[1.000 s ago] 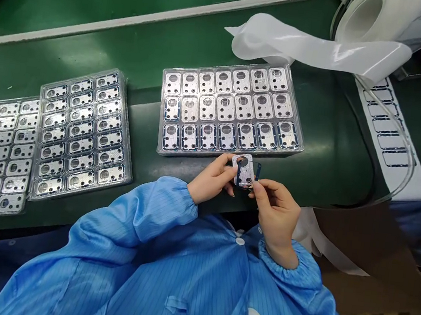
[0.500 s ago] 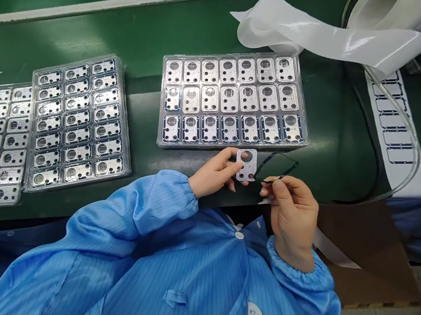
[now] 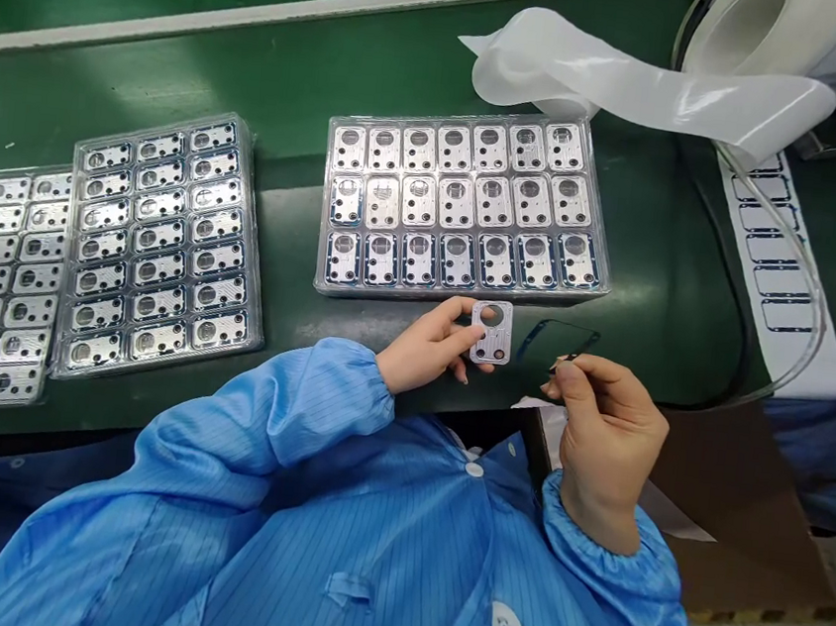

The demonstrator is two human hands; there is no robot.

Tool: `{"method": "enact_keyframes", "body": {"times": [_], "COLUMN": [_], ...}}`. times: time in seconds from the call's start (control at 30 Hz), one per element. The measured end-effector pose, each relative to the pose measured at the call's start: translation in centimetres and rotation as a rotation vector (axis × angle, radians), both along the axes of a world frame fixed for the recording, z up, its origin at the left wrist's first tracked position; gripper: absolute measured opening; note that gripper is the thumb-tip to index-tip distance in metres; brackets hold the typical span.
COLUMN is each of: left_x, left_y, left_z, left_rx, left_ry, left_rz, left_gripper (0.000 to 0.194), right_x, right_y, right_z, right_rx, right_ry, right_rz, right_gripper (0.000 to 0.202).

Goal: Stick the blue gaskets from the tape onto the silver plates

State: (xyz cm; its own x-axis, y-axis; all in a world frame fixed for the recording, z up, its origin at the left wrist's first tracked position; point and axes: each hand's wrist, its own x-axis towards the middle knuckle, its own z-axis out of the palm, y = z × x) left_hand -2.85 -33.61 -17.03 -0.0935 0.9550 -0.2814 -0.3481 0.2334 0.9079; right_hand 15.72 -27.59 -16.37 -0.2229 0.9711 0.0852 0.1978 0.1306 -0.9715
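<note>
My left hand point(image 3: 435, 347) pinches a small silver metal plate point(image 3: 490, 345) with a large round hole near its top and smaller holes below. To its right, my right hand point(image 3: 606, 412) is closed with thumb and forefinger on a thin dark adhesive frame point(image 3: 533, 335), an open outline that hangs in the air. A gap separates the frame from the plate. Just beyond the left hand lies a clear plastic tray point(image 3: 457, 290) filled with rows of similar silver plates; the plates in its near row show dark blue edging.
Two more clear trays of plates, a stacked one point(image 3: 256, 331) and one partly cut off point(image 3: 47, 354), lie to the left. A white liner strip point(image 3: 636, 82) curls from a roll point(image 3: 731, 32) at the back right. A sheet of dark frames point(image 3: 819, 370) and a cable stand at the right.
My right hand has moved right, drawing the dark frame away from the plate. My left hand still holds the plate in nearly the same spot.
</note>
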Motion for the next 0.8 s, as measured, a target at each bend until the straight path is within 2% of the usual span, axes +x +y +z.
{"method": "enact_keyframes", "body": {"times": [0.13,0.23,0.37,0.6,0.8], "left_x": [0.1,0.1,0.1,0.3,0.2], "left_y": [0.1,0.1,0.1,0.2,0.2], "left_z": [-0.3,-0.3,0.0,0.0,-0.1], "left_rx": [0.011,0.012,0.011,0.002,0.007], "left_ry": [0.017,0.021,-0.013,-0.033,-0.039], "left_rz": [-0.016,-0.014,-0.016,-0.009,-0.011], "left_gripper": [0.042,0.040,0.037,0.036,0.033], "right_x": [-0.6,-1.1,-1.4,-1.5,-1.8], "right_y": [-0.4,-0.5,-0.5,-0.3,-0.5], "right_z": [-0.6,-0.6,-0.5,-1.0,-0.9], "right_rx": [-0.051,-0.024,0.037,-0.028,-0.007], "right_ry": [0.027,-0.018,-0.095,-0.070,-0.054], "right_rz": [0.128,0.187,0.191,0.174,0.170], "right_gripper": [0.023,0.019,0.015,0.019,0.017]}}
